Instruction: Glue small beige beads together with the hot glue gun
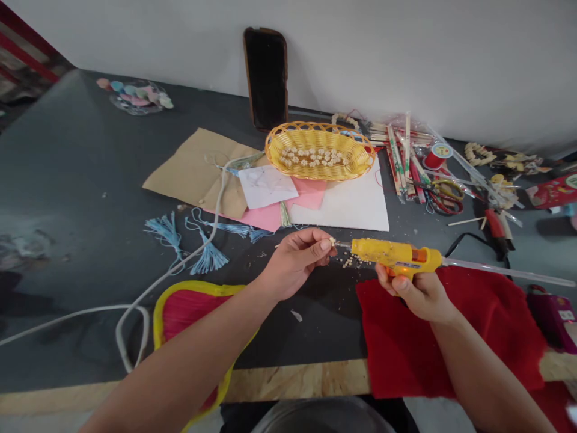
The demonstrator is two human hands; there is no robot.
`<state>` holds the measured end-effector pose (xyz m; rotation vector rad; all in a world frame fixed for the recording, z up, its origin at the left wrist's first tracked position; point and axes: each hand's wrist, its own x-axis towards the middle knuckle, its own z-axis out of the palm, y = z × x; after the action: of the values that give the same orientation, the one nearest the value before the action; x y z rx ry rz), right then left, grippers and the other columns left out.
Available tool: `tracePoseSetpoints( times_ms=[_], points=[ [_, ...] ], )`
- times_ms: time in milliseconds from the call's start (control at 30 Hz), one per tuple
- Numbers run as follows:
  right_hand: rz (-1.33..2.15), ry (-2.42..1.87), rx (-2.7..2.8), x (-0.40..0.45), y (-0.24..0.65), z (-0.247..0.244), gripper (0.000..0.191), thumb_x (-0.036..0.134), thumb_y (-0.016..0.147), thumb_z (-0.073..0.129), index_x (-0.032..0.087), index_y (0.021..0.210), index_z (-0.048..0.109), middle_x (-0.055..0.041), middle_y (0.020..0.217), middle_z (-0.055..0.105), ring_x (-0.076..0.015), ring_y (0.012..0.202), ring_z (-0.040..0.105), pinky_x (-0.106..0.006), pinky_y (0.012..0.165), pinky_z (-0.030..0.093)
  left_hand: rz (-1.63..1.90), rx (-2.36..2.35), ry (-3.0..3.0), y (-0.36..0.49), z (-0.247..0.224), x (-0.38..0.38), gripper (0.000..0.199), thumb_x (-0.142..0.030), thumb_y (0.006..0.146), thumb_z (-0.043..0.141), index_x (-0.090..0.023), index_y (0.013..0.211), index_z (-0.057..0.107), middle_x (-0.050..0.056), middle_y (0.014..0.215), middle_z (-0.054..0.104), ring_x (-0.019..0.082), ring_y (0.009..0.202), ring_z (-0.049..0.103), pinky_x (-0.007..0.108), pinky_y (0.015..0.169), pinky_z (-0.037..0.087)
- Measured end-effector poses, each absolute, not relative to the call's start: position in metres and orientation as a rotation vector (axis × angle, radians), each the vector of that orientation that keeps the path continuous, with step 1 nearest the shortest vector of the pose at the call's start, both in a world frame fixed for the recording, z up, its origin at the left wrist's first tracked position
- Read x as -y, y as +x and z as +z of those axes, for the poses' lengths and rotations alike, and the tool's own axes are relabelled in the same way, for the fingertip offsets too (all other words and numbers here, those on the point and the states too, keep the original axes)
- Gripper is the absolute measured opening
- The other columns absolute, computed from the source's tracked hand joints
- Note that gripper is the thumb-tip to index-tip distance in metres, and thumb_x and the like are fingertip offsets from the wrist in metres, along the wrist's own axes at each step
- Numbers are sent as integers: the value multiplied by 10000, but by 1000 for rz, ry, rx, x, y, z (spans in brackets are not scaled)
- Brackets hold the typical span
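Observation:
My right hand [417, 293] grips a yellow hot glue gun [396, 257] by its handle, with a long clear glue stick [509, 272] sticking out of its back end. The gun's nozzle points left at a small cream bead piece [332, 241], pinched between the thumb and fingers of my left hand [303, 258]. Nozzle and piece look to be touching. Loose small beads [352, 260] lie scattered on the dark table just below the nozzle. Beyond my hands, a yellow wicker basket [320, 171] holds several similar cream bead clusters.
Blue tassels [210, 257] and a white cord [169, 273] lie to the left. Paper sheets [342, 210] sit under the basket. A phone [267, 81] leans against the wall. Scissors [444, 195], pliers [496, 231] and red thread [437, 156] lie right. Red cloth [487, 325] covers the front right edge.

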<state>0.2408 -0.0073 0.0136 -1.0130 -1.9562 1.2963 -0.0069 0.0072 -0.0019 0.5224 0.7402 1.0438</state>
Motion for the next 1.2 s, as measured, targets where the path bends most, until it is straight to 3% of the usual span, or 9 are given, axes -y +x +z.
tracePoseSetpoints(
  times_ms=[700,900,1067,1200],
  points=[
    [1337,-1031,1955,7,241,16,372,526,961,399,207,863,562,9,630,484,-110,514,398,-273,476,315,1063,-758,486,-6,-2,-7,213,-305,661,832,-157,707,686,-10,636,657,71,571,550,191,563,422],
    [1532,-973,1684,9,237,15,387,556,918,470,188,925,588,5,642,495,-99,496,391,-257,453,306,1059,-765,497,-6,-2,-7,216,-305,663,831,-150,712,689,0,654,658,77,585,547,199,570,415],
    [1520,-1060,1276,-2,233,22,369,547,861,513,193,939,581,-42,726,599,-129,495,477,-269,418,382,1065,-733,538,-6,0,-8,208,-294,686,816,-138,691,678,5,663,644,63,558,483,204,563,387],
    [1311,-1284,1037,-24,237,20,260,469,831,618,247,941,538,-6,814,604,-129,608,566,-255,504,496,1059,-718,565,-6,-1,-8,199,-295,691,812,-148,703,678,4,659,635,71,553,462,215,558,378]
  ],
)
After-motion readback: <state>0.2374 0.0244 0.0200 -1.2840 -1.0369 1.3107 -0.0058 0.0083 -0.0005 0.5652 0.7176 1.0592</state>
